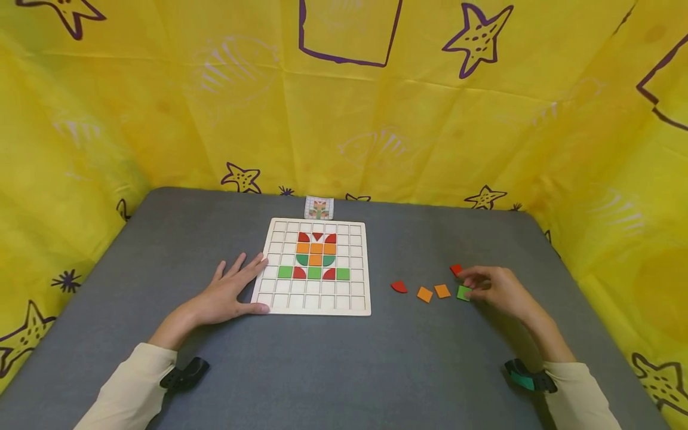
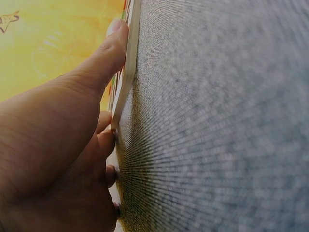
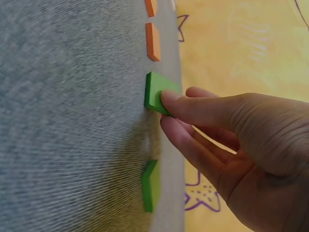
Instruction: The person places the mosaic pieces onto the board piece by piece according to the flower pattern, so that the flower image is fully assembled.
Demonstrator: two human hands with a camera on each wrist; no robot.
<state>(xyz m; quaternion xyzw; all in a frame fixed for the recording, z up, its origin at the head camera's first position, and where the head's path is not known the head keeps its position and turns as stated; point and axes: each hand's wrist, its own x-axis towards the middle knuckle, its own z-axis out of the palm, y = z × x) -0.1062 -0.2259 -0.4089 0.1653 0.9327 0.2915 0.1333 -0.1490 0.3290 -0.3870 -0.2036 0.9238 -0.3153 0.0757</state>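
My left hand [image 1: 226, 297] lies at the left edge of a pale wooden grid board [image 1: 317, 303], fingers spread along the rim and thumb on the near left corner. Red, orange and green tiles form a figure on the board, with a row of light green squares and red pieces below. Out to the right, my right hand [image 1: 502, 292] pinches a light green square tile [image 3: 155, 92], thumb on its face and fingertips at its edge. Beside those fingers is a red piece [image 1: 455, 270]. Another green tile [image 3: 151, 186] lies under the hand, hidden in the head view.
Two orange squares [image 1: 424, 294] and a red quarter-round piece [image 1: 399, 287] lie between the board and my right hand. A small picture card [image 1: 319, 208] is behind the board. Yellow patterned cloth [image 1: 376, 107] surrounds the grey table [image 1: 344, 370] at the back and sides.
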